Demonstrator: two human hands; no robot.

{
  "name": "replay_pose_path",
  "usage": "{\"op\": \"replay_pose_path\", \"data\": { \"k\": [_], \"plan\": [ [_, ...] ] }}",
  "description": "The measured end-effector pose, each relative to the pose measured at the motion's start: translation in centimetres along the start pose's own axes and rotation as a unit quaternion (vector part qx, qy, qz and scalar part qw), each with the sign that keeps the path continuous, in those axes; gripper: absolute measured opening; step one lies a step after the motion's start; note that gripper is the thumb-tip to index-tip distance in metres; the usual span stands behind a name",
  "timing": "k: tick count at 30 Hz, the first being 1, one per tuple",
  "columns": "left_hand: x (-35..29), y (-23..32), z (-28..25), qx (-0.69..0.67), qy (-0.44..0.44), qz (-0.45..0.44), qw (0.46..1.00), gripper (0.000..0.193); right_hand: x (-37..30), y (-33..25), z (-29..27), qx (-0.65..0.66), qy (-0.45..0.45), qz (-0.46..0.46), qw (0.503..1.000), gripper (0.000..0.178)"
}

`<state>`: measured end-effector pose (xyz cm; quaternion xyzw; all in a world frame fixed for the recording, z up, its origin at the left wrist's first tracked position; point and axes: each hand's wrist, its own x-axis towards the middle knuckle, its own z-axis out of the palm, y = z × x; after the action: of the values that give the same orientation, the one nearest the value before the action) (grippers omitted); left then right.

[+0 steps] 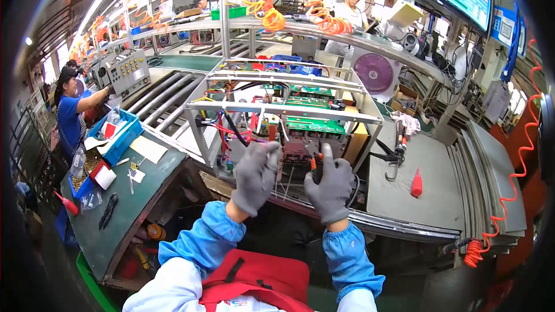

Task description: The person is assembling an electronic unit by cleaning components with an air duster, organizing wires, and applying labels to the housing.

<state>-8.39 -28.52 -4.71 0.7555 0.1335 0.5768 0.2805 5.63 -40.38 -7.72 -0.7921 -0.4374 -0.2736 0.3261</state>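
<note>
An open metal-framed chassis [283, 106] stands in front of me, with green circuit boards [312, 124] and red, blue and black wires [222, 130] inside. Both my hands wear grey gloves and are at its near side. My left hand [254, 174] is closed, fingertips pinched by the wires at the front; what they hold is hidden. In my right hand [333, 187] is a small tool that looks like pliers with an orange handle [313, 165], its dark tip pointing up at the boards. The thumb and fingers partly cover it. White cable ties [283, 130] stick out near my left fingertips.
Left, a green bench [151, 164] bears a blue bin [122, 138] and small parts. Rollers [165, 95] run behind it. Right, a grey worktop [413, 187] holds a red bottle [417, 183] and a power screwdriver [399, 138]. Stacked panels [491, 167] lean beyond. Co-workers stand farther off.
</note>
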Motion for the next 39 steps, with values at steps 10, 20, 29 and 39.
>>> {"op": "replay_pose_path", "data": {
  "k": [10, 20, 29, 39],
  "plan": [
    [4.7, -2.1, -0.4, 0.112, -0.149, 0.091, 0.978, 0.039, 2.0, -4.9, 3.2, 0.002, -0.023, 0.014, 1.0, 0.081],
    [4.9, -3.3, -0.9, 0.076, -0.122, 0.168, 0.975, 0.028, 1.1, -6.3, 3.9, 0.009, -0.002, 0.069, 0.998, 0.077],
    [4.5, -3.7, -0.9, 0.052, -0.122, 0.141, 0.981, 0.017, 0.9, -6.5, 4.8, 0.051, 0.037, 0.071, 0.995, 0.078],
    [3.7, -5.2, -2.0, 0.021, -0.126, 0.133, 0.983, 0.019, 1.2, -5.0, 6.7, 0.052, 0.061, 0.007, 0.997, 0.075]
  ]
}}
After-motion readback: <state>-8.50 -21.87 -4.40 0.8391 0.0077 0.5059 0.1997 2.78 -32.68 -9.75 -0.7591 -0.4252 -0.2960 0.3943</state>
